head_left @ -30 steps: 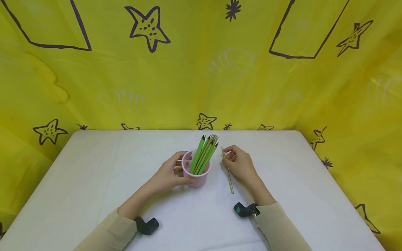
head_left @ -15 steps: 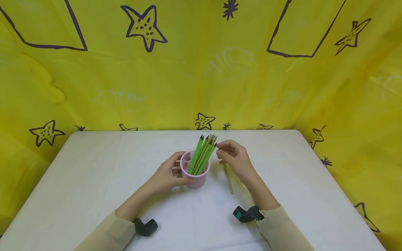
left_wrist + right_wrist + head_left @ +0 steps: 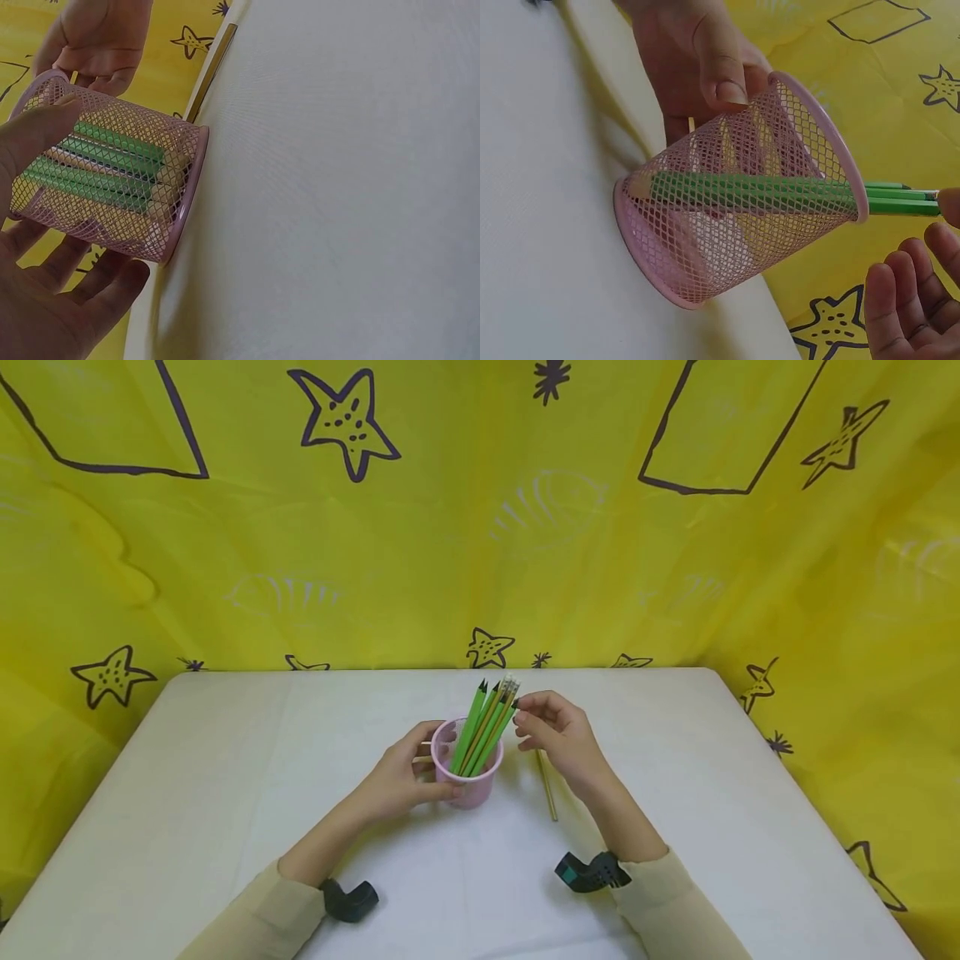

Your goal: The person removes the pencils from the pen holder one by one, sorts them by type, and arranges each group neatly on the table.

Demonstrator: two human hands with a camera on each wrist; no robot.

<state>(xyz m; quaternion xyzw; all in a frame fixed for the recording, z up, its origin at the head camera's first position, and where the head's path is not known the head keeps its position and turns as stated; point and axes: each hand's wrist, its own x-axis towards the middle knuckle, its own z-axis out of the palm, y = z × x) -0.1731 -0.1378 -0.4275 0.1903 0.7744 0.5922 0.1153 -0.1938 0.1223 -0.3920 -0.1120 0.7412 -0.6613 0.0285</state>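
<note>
My left hand (image 3: 401, 783) holds a pink mesh pencil cup (image 3: 472, 793), thumb on the near side and fingers round the far side. Several green pencils (image 3: 467, 739) with black points up and a few gold ones with white eraser ends lean to the right inside it. At the rightmost green pencil's black tip, my right hand (image 3: 566, 747) pinches with thumb and index finger. The right wrist view shows a fingertip (image 3: 950, 206) over that pencil's end, the other fingers loosely bent. One gold pencil (image 3: 547, 789) lies on the table below the right hand, its upper part hidden.
A white-covered table (image 3: 225, 810) spreads around the cup. Behind it and at the sides hangs a yellow curtain (image 3: 435, 543) with drawn stars. Black wrist cameras (image 3: 592, 871) sit at both sleeves.
My right hand has left the gold pencil on the table and moved up and left to the green pencil's tip at the cup. The left hand stays on the cup.
</note>
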